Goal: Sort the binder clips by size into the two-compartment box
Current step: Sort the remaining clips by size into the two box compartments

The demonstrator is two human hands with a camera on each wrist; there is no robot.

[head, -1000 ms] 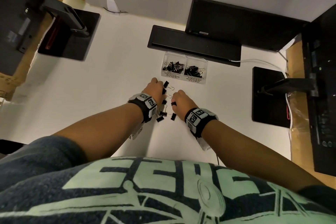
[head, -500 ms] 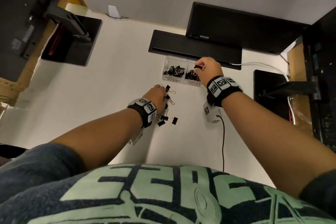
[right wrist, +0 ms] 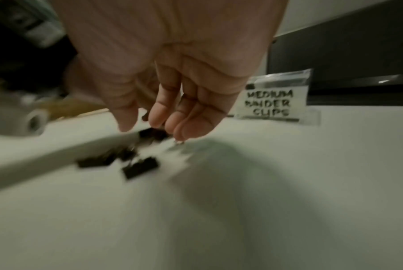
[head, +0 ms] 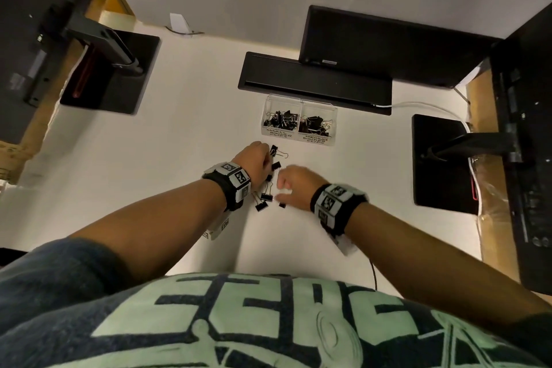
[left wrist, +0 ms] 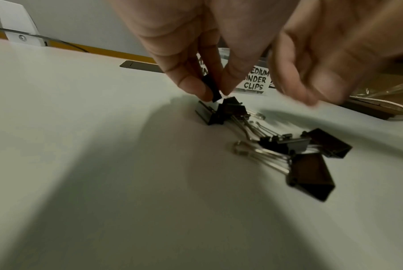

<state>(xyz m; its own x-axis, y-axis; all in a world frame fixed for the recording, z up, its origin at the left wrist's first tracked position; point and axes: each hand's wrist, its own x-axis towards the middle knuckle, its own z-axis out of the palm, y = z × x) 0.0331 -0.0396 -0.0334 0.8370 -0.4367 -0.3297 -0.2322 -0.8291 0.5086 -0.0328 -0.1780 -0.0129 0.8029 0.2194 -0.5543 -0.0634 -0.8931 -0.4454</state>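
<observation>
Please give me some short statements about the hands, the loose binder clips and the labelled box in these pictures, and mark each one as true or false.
1. The left hand pinches a small black binder clip. True.
2. The right hand holds a clip. False: its fingers hang relaxed and hold nothing.
3. Both compartments of the clear box already contain clips. True.
4. The box's right compartment label reads LARGE BINDER CLIPS. False: it reads MEDIUM BINDER CLIPS.
5. Several loose clips lie on the white table between the hands. True.
</observation>
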